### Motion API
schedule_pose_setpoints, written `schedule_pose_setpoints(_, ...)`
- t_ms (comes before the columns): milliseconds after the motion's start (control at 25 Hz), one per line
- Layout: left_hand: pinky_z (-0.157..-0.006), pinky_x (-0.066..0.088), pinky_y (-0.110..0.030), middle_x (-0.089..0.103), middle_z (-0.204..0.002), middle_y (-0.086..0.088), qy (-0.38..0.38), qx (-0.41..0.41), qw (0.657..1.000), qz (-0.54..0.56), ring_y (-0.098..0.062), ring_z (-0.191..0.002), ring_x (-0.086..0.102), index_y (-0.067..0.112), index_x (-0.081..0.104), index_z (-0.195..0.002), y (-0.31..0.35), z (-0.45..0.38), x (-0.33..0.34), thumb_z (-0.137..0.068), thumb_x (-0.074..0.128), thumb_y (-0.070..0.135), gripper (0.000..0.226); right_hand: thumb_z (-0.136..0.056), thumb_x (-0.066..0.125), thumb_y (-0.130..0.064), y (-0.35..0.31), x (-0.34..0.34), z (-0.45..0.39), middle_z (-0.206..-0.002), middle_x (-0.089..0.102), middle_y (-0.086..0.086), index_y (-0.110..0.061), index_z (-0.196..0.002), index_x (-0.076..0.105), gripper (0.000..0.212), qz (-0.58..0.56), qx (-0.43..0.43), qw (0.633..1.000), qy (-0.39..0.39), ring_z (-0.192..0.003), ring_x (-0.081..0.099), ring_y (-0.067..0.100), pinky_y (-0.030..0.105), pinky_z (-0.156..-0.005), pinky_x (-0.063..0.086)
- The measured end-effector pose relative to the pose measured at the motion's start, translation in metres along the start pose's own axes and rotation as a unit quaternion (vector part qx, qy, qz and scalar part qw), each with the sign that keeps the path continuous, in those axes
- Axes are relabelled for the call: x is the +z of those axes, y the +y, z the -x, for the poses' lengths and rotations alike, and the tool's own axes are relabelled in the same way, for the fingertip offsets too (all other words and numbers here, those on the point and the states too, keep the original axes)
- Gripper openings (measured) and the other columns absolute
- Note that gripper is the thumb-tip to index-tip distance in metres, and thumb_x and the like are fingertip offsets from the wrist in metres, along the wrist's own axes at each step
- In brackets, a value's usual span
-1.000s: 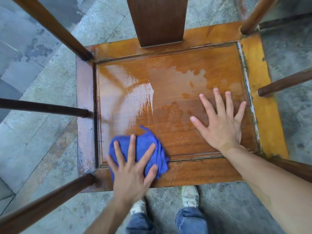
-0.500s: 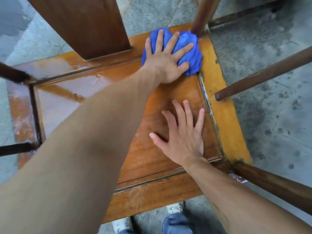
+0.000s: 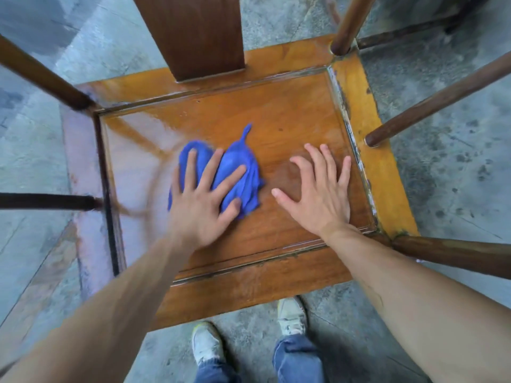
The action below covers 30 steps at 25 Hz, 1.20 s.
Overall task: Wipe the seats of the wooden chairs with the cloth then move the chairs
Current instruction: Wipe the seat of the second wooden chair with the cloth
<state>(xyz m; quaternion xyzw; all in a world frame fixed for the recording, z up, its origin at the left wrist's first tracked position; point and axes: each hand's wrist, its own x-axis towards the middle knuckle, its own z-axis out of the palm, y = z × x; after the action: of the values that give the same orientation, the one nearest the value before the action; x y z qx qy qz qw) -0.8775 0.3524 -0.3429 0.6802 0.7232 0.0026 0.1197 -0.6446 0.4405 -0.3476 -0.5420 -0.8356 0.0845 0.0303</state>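
I look straight down on a wooden chair seat (image 3: 290, 114), an orange-brown panel in a worn frame, wet and shiny on its left side. A crumpled blue cloth (image 3: 237, 172) lies near the seat's middle. My left hand (image 3: 204, 200) presses flat on the cloth with fingers spread; the hand is blurred. My right hand (image 3: 318, 189) rests flat on the bare wood to the right of the cloth, fingers apart, holding nothing.
The dark backrest slat (image 3: 193, 34) rises at the far edge. Round dark armrest posts and rails (image 3: 431, 106) ring the seat on both sides. Grey stone floor (image 3: 456, 189) surrounds the chair. My shoes and jeans (image 3: 293, 344) stand at the near edge.
My left hand swept the cloth from the seat's near-left corner up to the far-right corner, then back to the middle. My right hand stayed flat on the right side of the seat.
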Motion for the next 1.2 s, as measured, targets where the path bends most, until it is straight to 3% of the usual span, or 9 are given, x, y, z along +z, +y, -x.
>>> schedule_pose_setpoints(160, -0.114, 0.018, -0.07, 0.019, -0.166, -0.004, -0.029, -0.083, 0.996, -0.017, -0.045, -0.152, 0.004, 0.042, 0.036, -0.151, -0.005, 0.153, 0.016, -0.093, 0.031, 0.062, 0.061, -0.087, 0.034, -0.074, -0.002, -0.003, -0.001, -0.161, 0.025, 0.005, -0.027, -0.137, 0.043, 0.069, 0.01, 0.003, 1.0, -0.027, -0.153, 0.012, 0.03, 0.067, -0.118, 0.005)
schedule_pose_setpoints(280, -0.113, 0.018, -0.071, 0.027, -0.163, -0.009, -0.041, -0.122, 0.992, -0.02, -0.05, -0.15, 0.01, 0.039, 0.043, -0.147, 0.008, 0.192, 0.023, -0.096, 0.025, 0.064, 0.06, -0.088, 0.032, -0.074, -0.002, -0.003, 0.0, -0.162, 0.023, 0.004, -0.028, -0.138, 0.042, 0.069, 0.012, 0.005, 0.999, -0.037, -0.153, 0.01, 0.029, 0.066, -0.118, 0.003)
schedule_pose_setpoints(400, -0.109, 0.02, -0.076, 0.029, -0.162, -0.008, -0.053, -0.032, 0.997, -0.039, -0.055, -0.147, 0.013, 0.045, 0.039, -0.148, 0.038, 0.181, 0.022, -0.094, 0.029, 0.066, 0.059, -0.091, 0.038, -0.066, 0.0, -0.006, -0.001, -0.16, 0.029, 0.002, -0.03, -0.137, 0.043, 0.059, -0.05, 0.003, 0.999, -0.012, -0.153, 0.014, 0.027, 0.063, -0.12, 0.004)
schedule_pose_setpoints(480, -0.105, 0.021, -0.079, 0.031, -0.162, -0.005, -0.056, 0.051, 0.996, -0.045, -0.057, -0.145, 0.016, 0.05, 0.036, -0.147, 0.07, 0.154, 0.022, -0.092, 0.036, 0.066, 0.058, -0.095, 0.039, -0.054, 0.009, -0.009, 0.01, -0.158, 0.034, 0.001, -0.028, -0.138, 0.045, 0.051, -0.105, 0.052, 0.993, 0.036, -0.152, 0.019, 0.026, 0.059, -0.121, 0.008)
schedule_pose_setpoints(560, -0.105, 0.018, -0.079, 0.023, -0.165, -0.001, -0.045, 0.058, 0.997, -0.03, -0.057, -0.146, 0.012, 0.053, 0.031, -0.149, 0.102, 0.106, 0.021, -0.092, 0.037, 0.067, 0.058, -0.098, 0.038, -0.046, 0.022, -0.008, 0.036, -0.157, 0.035, 0.003, -0.024, -0.14, 0.046, 0.048, -0.119, 0.13, 0.982, 0.074, -0.151, 0.02, 0.027, 0.057, -0.122, 0.008)
schedule_pose_setpoints(760, -0.11, 0.009, -0.078, 0.013, -0.168, 0.001, 0.026, -0.026, 0.999, -0.005, -0.052, -0.149, 0.004, 0.054, 0.022, -0.15, 0.136, -0.092, 0.015, -0.093, 0.028, 0.068, 0.06, -0.098, 0.041, -0.04, 0.033, -0.003, 0.076, -0.156, 0.039, 0.009, -0.016, -0.145, 0.044, 0.052, -0.105, 0.13, 0.982, 0.086, -0.148, 0.029, 0.03, 0.055, -0.122, 0.015)
schedule_pose_setpoints(960, -0.11, -0.007, -0.077, -0.005, -0.169, 0.0, -0.038, -0.123, 0.991, 0.017, -0.051, -0.148, -0.014, 0.053, 0.005, -0.152, 0.123, -0.265, -0.025, -0.095, 0.023, 0.065, 0.061, -0.096, 0.04, -0.05, 0.034, -0.006, 0.071, -0.157, 0.035, 0.008, -0.022, -0.143, 0.046, 0.055, -0.037, 0.13, 0.991, 0.022, -0.151, 0.022, 0.03, 0.058, -0.121, 0.014)
schedule_pose_setpoints(1080, -0.109, -0.009, -0.078, -0.007, -0.168, 0.001, -0.068, -0.126, 0.99, 0.008, -0.051, -0.147, -0.017, 0.053, 0.001, -0.153, 0.123, -0.293, -0.034, -0.093, 0.019, 0.065, 0.063, -0.094, 0.039, -0.053, 0.037, -0.005, 0.068, -0.156, 0.036, 0.01, -0.021, -0.142, 0.046, 0.058, -0.021, 0.128, 0.991, 0.023, -0.149, 0.024, 0.032, 0.059, -0.121, 0.015)
schedule_pose_setpoints(1200, -0.111, -0.008, -0.076, -0.005, -0.168, 0.005, -0.052, -0.037, 0.998, -0.021, -0.049, -0.149, -0.015, 0.053, 0.007, -0.153, 0.13, -0.257, -0.023, -0.093, 0.023, 0.064, 0.062, -0.093, 0.042, -0.051, 0.036, -0.003, 0.066, -0.155, 0.037, 0.009, -0.021, -0.141, 0.046, 0.057, -0.02, 0.13, 0.991, 0.037, -0.148, 0.026, 0.031, 0.058, -0.121, 0.015)
